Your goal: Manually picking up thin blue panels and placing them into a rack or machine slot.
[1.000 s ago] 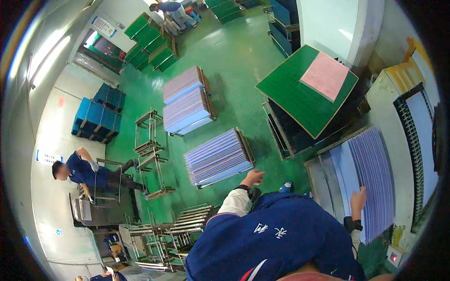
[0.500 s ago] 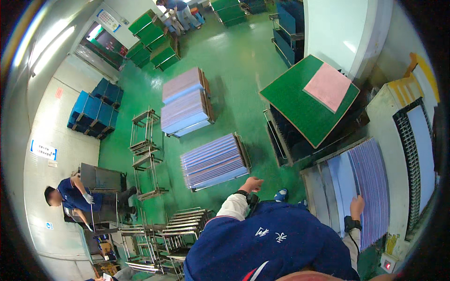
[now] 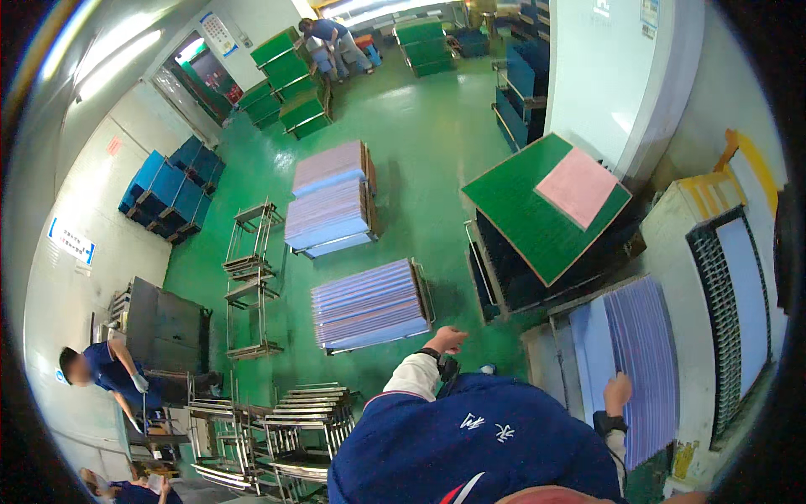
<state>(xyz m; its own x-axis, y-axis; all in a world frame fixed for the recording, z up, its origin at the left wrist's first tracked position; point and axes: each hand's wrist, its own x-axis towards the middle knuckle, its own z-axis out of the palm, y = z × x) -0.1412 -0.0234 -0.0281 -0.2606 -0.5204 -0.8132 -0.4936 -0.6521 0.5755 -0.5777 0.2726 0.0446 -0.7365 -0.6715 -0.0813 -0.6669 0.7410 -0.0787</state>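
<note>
My left hand hangs in front of my body with its fingers curled in, and nothing shows in it. Beyond it stands a rack of blue-purple panels. My right hand is at a row of upright, thin blue-purple panels, where a light-blue panel face meets the close-set edges. Its fingers are bent against the panels; whether they pinch an edge is too small to tell. This row sits beside a pale machine with a dark slatted conveyor.
A green board with a pink sheet tops a dark stand ahead right. More panel racks, bare metal racks, blue bins and green bins stand around. A gloved co-worker is at left; others are farther off.
The view has tilted and shifted, so the room sits lower in it. My right hand stays at the panels, and my left stays curled. Another person shows more at the lower left.
</note>
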